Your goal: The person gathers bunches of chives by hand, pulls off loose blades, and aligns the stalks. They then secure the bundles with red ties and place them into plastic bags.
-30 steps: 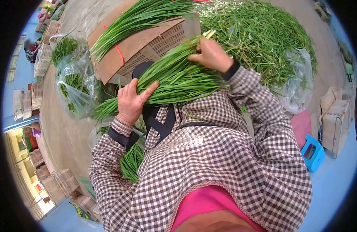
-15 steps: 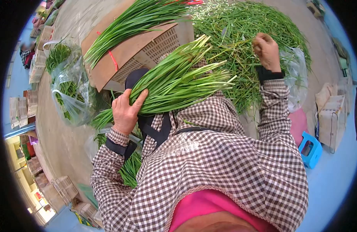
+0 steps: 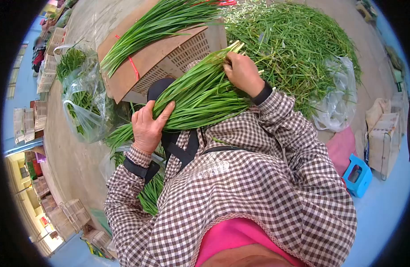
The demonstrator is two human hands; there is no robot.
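Observation:
My left hand [image 3: 147, 127] grips the leafy end of a thick bundle of green chives [image 3: 200, 91] lying across my lap. My right hand [image 3: 241, 71] is closed on the pale stem end of that same bundle. Both arms wear a brown-and-white checked jacket. Past my hands a big loose heap of chives [image 3: 298, 40] covers the ground.
An upturned brown plastic crate [image 3: 178, 49] in front carries another chive bundle [image 3: 156, 22] with a red band. A clear plastic bag of greens [image 3: 82, 102] stands at the left. A blue stool [image 3: 358, 175] and cartons [image 3: 383, 133] are at the right. More chives [image 3: 151, 191] lie under my left arm.
My right hand had reached out to the loose heap half a second ago; it has come back and closed on the stem end of the bundle. My left hand kept its grip.

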